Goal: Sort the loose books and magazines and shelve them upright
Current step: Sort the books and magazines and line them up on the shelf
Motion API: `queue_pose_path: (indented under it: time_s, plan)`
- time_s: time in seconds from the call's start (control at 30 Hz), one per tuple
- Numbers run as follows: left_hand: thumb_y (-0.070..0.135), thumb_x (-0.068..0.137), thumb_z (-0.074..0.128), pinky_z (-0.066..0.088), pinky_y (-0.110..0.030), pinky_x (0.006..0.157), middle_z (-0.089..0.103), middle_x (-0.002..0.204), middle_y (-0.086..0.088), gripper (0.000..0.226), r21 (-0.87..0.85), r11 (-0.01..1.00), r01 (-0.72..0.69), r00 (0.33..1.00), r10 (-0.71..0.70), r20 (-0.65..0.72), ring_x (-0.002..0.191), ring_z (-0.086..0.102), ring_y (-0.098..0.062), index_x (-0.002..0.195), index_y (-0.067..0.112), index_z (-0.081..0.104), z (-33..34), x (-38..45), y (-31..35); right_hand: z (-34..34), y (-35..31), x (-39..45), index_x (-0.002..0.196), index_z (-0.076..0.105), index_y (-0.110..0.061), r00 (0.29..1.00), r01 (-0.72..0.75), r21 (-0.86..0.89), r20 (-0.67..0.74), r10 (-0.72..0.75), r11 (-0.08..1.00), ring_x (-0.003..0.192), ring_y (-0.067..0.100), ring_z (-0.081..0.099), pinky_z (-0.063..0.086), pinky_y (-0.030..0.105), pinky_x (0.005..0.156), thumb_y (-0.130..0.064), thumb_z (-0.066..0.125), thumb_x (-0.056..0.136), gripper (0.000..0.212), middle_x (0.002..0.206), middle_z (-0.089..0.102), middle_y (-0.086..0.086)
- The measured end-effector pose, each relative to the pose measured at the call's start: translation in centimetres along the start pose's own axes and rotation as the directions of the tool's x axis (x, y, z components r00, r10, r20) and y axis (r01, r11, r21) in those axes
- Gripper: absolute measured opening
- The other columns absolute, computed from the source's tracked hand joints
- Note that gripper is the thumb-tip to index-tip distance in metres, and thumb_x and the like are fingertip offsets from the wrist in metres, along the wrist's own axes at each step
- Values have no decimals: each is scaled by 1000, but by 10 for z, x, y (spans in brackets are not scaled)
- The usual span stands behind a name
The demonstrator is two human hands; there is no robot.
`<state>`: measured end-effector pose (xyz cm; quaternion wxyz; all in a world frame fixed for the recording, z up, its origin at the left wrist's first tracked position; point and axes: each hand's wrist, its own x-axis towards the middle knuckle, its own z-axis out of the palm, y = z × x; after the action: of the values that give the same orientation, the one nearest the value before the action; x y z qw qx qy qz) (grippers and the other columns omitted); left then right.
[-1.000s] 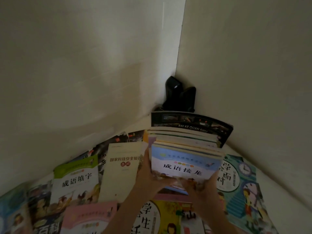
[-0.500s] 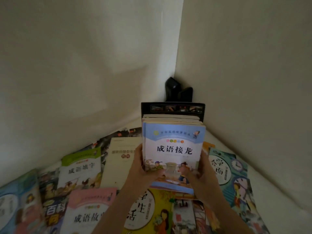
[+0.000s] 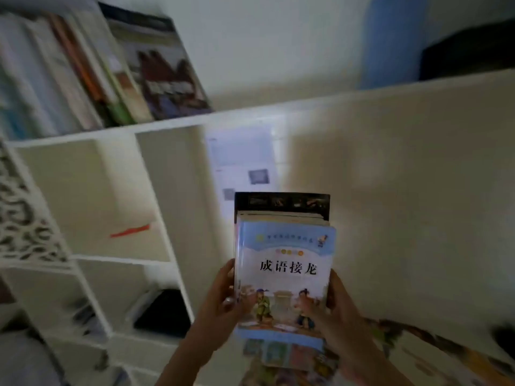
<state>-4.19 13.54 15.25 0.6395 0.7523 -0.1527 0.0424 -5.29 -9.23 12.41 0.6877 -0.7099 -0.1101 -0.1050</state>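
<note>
View has swung up off the spread of loose books and onto the white shelf unit (image 3: 178,122); half a second ago I was still looking at the corner and the covers lying flat. I read that as gathering done for this batch and shelving next. Top shelf already carries a row of leaning books (image 3: 111,71), blurred. Open cubbies below, one with a dark item (image 3: 164,313) I can't identify. The stack of books (image 3: 284,263) stands upright, blue cover toward me, black-edged book at the back. It sits between both palms: my left hand (image 3: 223,299) curled round its left edge, my right hand (image 3: 334,310) clamped on its right edge, thumbs over the cover.
</note>
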Motion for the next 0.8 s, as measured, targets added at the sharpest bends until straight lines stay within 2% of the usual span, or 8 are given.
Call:
queue_pose_path:
  time_s: [0.1,0.2,0.33,0.4,0.47,0.6,0.7,0.8]
  plan:
    - [7,84,69,57,-31,77,67,118,-6,65,-37,998,-47,978,38,-207,105,67,-22,137,32,43,-76,-35,27,75,-45,20,134,38,-37,975,111,42,186,-117,993,94,-1,66,54,15,71,-16,68,87,59,113,66,-18]
    - [-4,83,61,56,-22,71,71,113,2,65,6,991,-130,926,124,-356,103,68,-16,136,31,43,-133,-54,64,132,-90,38,132,40,-38,935,207,88,275,-224,974,102,0,65,55,18,77,-14,70,86,60,115,66,-17]
    - [10,78,65,58,-37,81,70,115,0,66,120,957,-263,875,289,-388,106,66,-21,137,31,44,-181,-47,128,170,-162,68,133,41,-36,868,381,77,312,-385,921,103,6,65,56,28,84,-13,67,89,56,117,65,-15]
    - [17,82,72,57,-45,83,69,115,-5,63,163,932,-325,851,363,-379,106,65,-26,138,31,46,-199,-27,160,176,-202,91,130,43,-28,845,438,71,308,-437,896,88,3,68,55,19,72,-4,64,89,52,107,68,-12]
    - [30,79,78,57,-48,81,67,115,-7,65,174,910,-375,837,414,-357,104,65,-29,136,32,48,-211,1,190,176,-242,120,128,46,-26,840,479,34,271,-470,877,86,-3,67,53,13,71,-3,65,87,50,105,67,-14]
    - [24,76,79,60,-35,72,70,98,9,56,153,883,-443,796,466,-385,90,71,-14,125,32,54,-211,78,241,152,-304,185,127,53,-18,862,486,-84,215,-460,870,94,15,70,57,31,84,-6,69,85,46,112,70,1]
    - [34,69,85,61,-39,72,72,94,8,59,222,862,-457,763,507,-399,85,72,-12,121,31,57,-203,142,262,129,-335,234,125,56,-11,898,436,-163,149,-415,885,100,29,67,55,43,86,-3,65,87,40,113,68,12]
    - [37,69,84,61,-32,72,71,97,13,48,325,830,-453,740,553,-382,85,70,-5,109,32,59,-191,193,270,111,-340,276,125,55,-13,930,362,-202,144,-338,910,104,29,65,56,40,85,-3,61,90,37,118,65,11]
